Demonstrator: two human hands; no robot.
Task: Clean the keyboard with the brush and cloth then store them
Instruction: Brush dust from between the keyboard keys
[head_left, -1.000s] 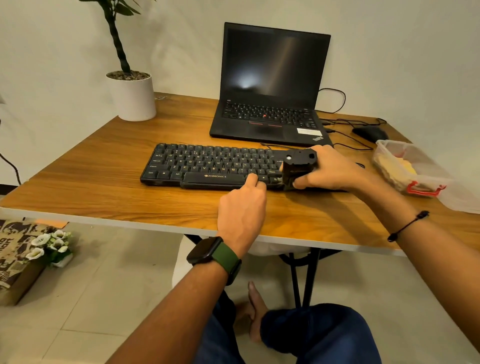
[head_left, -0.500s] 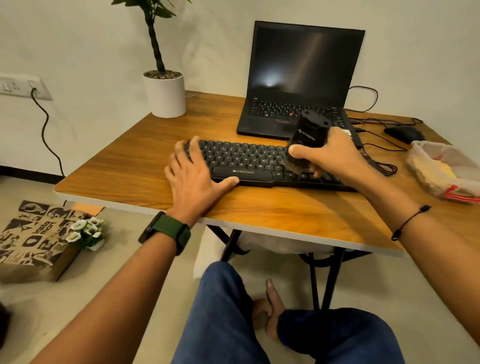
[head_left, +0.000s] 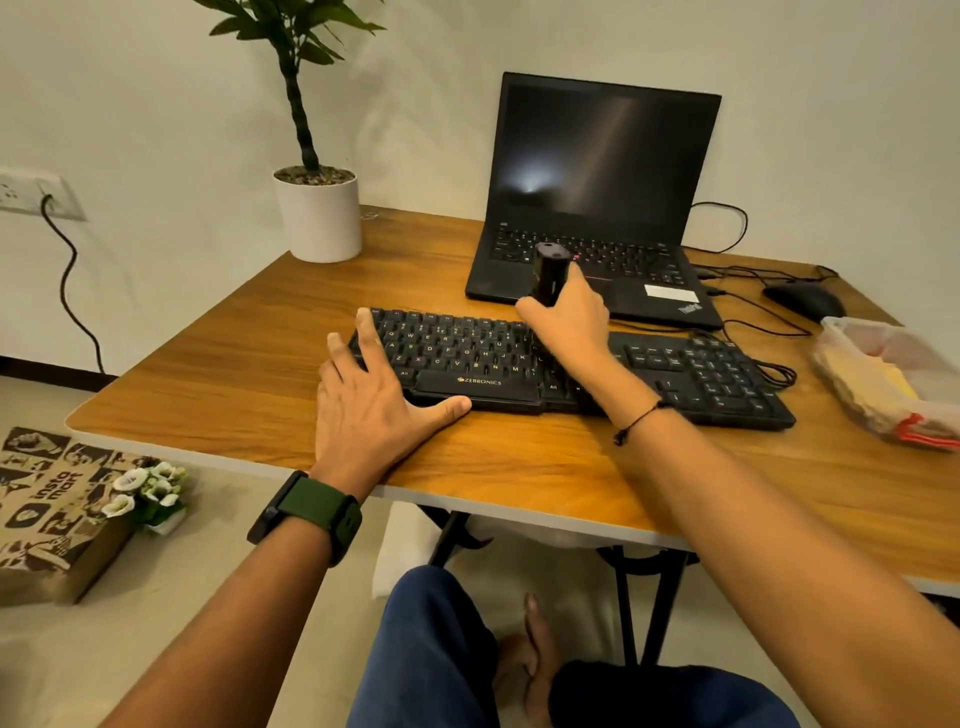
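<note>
the right hand (head_left: 569, 325) has its fingers closed around the black brush (head_left: 549, 273), which stands upright over the middle of the keyboard (head_left: 675, 374); its bristles are hidden behind the hand. the left hand (head_left: 371, 397) lies flat and spread, holding nothing, fingers on the keyboard's left end, thumb along its front edge. the keyboard sits on the table (head_left: 234, 374) just in front of the laptop (head_left: 602, 192). to brush well, i'd keep the left hand pressing down, sweep row by row, and push dust off the edge. the cloth seems to lie in the clear box (head_left: 883, 379) at the right.
</note>
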